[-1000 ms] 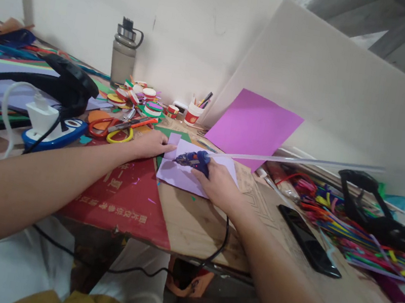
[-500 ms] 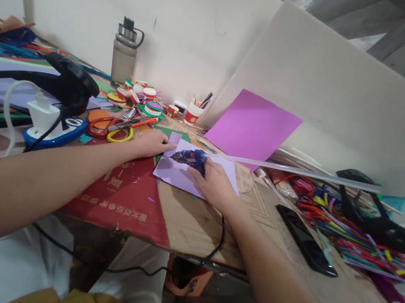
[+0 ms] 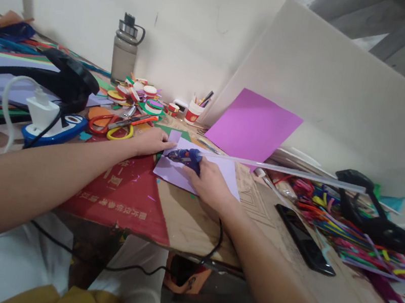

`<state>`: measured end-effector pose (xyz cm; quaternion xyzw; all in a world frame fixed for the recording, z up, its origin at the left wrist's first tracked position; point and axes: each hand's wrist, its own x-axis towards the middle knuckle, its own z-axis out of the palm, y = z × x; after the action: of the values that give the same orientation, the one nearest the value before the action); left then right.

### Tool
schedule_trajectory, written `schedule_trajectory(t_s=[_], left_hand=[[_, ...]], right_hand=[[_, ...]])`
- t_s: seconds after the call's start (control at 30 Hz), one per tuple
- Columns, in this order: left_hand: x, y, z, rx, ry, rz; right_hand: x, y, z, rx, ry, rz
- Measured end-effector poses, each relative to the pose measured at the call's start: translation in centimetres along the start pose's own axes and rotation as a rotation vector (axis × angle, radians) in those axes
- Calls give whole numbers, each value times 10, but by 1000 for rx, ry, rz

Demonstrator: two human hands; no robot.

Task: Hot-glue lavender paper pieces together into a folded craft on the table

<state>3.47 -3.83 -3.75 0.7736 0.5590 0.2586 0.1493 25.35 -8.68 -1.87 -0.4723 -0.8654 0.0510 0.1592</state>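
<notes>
The gun point(image 3: 183, 157) has slid left since a second ago, its tip nearer the left hand point(image 3: 151, 141), and its glue stick point(image 3: 280, 169) has dipped at the far end. The right hand point(image 3: 212, 181) is wrapped around the gun, over the paper point(image 3: 178, 174). Left of that grip, the other thumb rests on the paper; whether those fingers pinch, I cannot tell.

Light is dim, greyish and diffuse. In the right hand's point(image 3: 211, 181) grip, the gun point(image 3: 194, 158) looks soft. Left beyond the grip, the bottle point(image 3: 123, 59) casts a faint shadow on the wall point(image 3: 191, 27); below it, darkness lies under the table point(image 3: 191, 221). Rightward, strips point(image 3: 335, 234) smear; 2 forearms point(image 3: 52, 176) stretch towards the corners.
</notes>
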Motion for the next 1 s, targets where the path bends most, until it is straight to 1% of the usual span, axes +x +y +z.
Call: schedule_trajectory(t_s=[0.23, 0.4, 0.57, 0.8, 0.9, 1.0], left_hand=[[1, -1, 0, 2, 2, -1], [2, -2, 1, 14, -1, -11], [1, -1, 0, -14, -19, -3], [0, 0, -1, -22, -10, -5], [-1, 0, -2, -11, -22, -12], [-1, -2, -4, -2, -56, -9]], right_hand=[[4, -6, 3, -6, 10, -9], [3, -6, 0, -14, 0, -14], [-1, 2, -4, -39, -5, 0], [-3, 12, -5, -50, 38, 18], [-1, 16, -5, 0, 46, 30], [1, 22, -10, 113, 49, 80]])
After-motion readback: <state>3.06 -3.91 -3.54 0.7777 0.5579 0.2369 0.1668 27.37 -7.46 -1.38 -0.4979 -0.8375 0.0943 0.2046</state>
